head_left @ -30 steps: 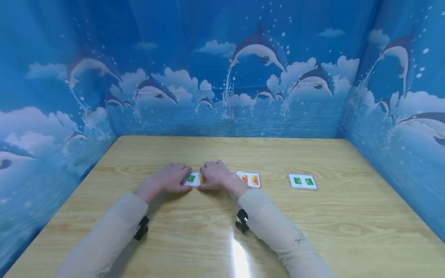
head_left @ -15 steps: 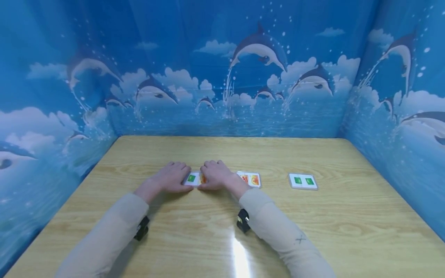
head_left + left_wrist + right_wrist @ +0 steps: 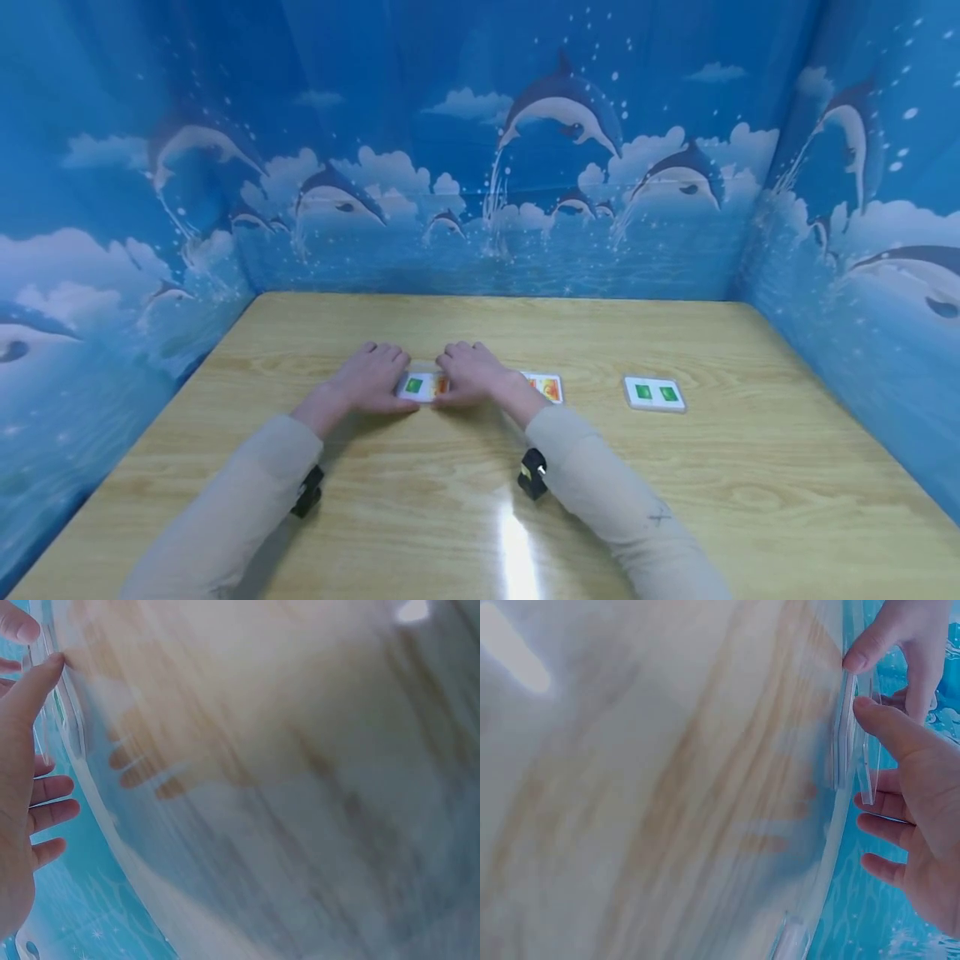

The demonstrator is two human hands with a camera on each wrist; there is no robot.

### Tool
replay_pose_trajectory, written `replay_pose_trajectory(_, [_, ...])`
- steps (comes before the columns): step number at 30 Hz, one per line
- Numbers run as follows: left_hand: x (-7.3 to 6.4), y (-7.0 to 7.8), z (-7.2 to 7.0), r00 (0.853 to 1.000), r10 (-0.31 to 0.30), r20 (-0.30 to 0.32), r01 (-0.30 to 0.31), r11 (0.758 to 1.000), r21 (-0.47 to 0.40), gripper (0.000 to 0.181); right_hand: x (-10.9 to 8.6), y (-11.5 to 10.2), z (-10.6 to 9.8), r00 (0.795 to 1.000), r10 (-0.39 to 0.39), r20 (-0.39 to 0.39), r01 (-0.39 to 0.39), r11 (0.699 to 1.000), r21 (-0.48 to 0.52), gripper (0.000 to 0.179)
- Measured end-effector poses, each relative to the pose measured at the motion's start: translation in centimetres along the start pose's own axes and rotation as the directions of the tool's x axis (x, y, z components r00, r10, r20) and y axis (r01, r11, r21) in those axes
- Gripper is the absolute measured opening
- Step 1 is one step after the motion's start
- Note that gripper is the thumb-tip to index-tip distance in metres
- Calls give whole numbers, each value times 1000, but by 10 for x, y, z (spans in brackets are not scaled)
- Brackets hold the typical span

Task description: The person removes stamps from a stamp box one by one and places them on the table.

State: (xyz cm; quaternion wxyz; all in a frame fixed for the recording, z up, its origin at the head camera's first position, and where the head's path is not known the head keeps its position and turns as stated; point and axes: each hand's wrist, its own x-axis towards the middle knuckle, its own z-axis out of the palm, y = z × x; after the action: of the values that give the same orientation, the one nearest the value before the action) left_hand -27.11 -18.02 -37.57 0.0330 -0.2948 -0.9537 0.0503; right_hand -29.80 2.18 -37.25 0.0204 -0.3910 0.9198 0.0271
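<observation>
In the head view a flat picture card in a clear case (image 3: 415, 387), with a green picture and an orange one, lies between my hands. My left hand (image 3: 371, 379) grips its left end, thumb (image 3: 52, 664) at the near edge. A thin clear plastic cover (image 3: 868, 776) stands apart from the card stack, tilted, at the far side of the right thumb (image 3: 866, 709). My right hand (image 3: 474, 375) pinches this cover between thumb and fingers. Part of the card's right end is hidden behind the right hand.
A second card case (image 3: 551, 388) with orange pictures lies to the right, partly covered by the right wrist. Farther right is a third case (image 3: 655, 393) with two green pictures. The wooden table (image 3: 420, 508) meets a dolphin-print curtain (image 3: 480, 250) at the back.
My right hand has shifted slightly right and up, showing more of the orange picture on the card. The left hand has barely moved; the other two cases stay put.
</observation>
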Motion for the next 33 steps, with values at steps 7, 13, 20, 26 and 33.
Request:
replay_pose_trajectory(7, [-2, -3, 1, 1000, 3, -14, -2, 1000, 24, 73, -8, 10, -6, 999, 44, 0, -44, 999, 14, 73])
replay_pose_trajectory(13, [-3, -4, 1, 1000, 5, 3, -5, 999, 31, 72, -22, 17, -13, 999, 45, -24, -44, 999, 23, 73])
replay_pose_trajectory(20, [-5, -3, 1, 998, -15, 62, 13, 1000, 17, 78, -42, 21, -11, 999, 2, -38, -1, 999, 49, 71])
replay_pose_trajectory(26, [-6, -4, 2, 995, -19, 98, 20, 1000, -2, 79, -58, 15, -9, 998, -56, -42, 58, 997, 47, 73])
replay_pose_trajectory(33, [-5, -5, 5, 995, -13, 102, 13, 1000, -2, 78, -69, 2, -8, 995, -82, -50, 85, 994, 62, 72])
